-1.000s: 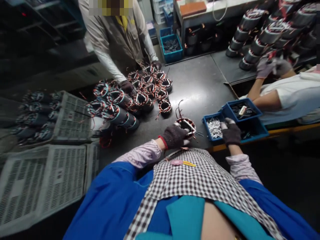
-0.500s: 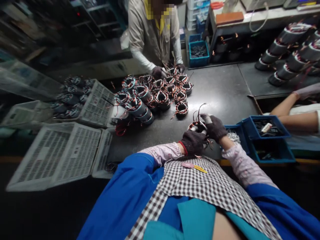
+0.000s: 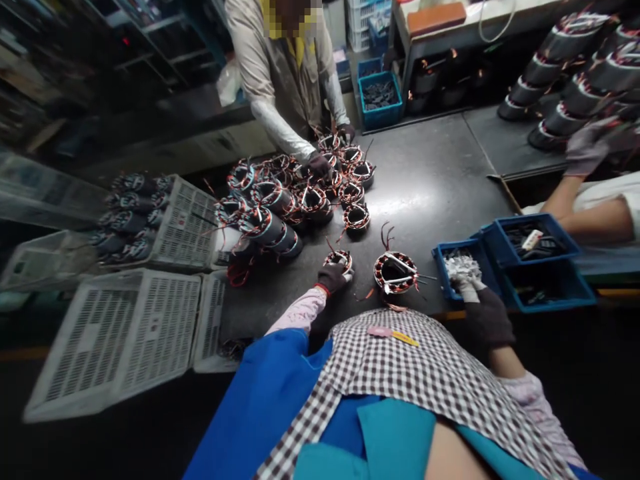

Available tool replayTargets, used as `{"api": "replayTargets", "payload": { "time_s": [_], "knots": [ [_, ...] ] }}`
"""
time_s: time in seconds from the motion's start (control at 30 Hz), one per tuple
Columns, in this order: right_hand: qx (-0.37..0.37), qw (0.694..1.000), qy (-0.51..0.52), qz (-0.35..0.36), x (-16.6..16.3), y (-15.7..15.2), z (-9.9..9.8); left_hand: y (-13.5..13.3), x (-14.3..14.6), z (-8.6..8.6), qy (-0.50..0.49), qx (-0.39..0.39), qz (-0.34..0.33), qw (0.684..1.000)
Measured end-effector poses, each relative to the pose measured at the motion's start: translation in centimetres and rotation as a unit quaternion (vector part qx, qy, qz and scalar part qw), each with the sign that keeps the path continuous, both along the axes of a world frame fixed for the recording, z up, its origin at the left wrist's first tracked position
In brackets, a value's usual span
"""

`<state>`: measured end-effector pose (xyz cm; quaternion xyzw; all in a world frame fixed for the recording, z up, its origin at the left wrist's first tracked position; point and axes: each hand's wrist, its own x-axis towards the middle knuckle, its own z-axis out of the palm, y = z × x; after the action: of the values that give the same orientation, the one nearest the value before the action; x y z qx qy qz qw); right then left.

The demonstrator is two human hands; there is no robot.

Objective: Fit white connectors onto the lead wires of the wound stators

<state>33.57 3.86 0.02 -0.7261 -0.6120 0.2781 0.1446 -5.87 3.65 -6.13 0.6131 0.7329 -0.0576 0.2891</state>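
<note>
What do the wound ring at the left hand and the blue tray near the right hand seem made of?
Wound ring: likely copper wire around a metal core, judging by reddish-orange coils. Blue tray: probably moulded plastic, with uniform, slightly glossy blue walls.

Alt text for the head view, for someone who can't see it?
The person's gloved left hand rests on a small wound stator, while the right hand is at a blue bin of pale parts. A second stator sits between them; a co-worker opposite handles a cluster of stators.
</note>
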Motion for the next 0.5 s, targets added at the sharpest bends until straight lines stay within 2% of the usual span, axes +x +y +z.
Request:
{"api": "replayTargets", "payload": {
  "time_s": [0.07,0.13,0.23,0.33,0.4,0.43,0.5],
  "knots": [
    [0.022,0.998,0.038,0.045,-2.3,1.6,1.0,0.2,0.4,-0.6,0.008,-0.005,-0.048,0.999],
    [0.036,0.988,0.04,0.147,-5.0,3.8,2.1,1.1,0.5,-0.1,0.003,0.019,-0.056,0.998],
    [0.009,0.952,-0.029,0.303,-9.0,6.4,3.2,3.1,0.5,2.7,-0.001,0.071,-0.008,0.997],
    [-0.042,0.915,-0.128,0.38,-11.4,7.6,3.5,3.6,2.2,6.5,-0.094,0.172,0.009,0.981],
    [-0.059,0.901,-0.16,0.399,-11.7,7.9,3.4,2.9,4.7,8.4,-0.2,0.186,-0.058,0.96],
    [-0.062,0.897,-0.165,0.406,-11.5,8.0,3.3,2.4,6.2,9.0,-0.228,0.164,-0.108,0.954],
    [-0.063,0.892,-0.163,0.416,-11.2,8.2,3.3,1.5,9.1,9.5,-0.2,0.109,-0.184,0.956]
  ]
}}
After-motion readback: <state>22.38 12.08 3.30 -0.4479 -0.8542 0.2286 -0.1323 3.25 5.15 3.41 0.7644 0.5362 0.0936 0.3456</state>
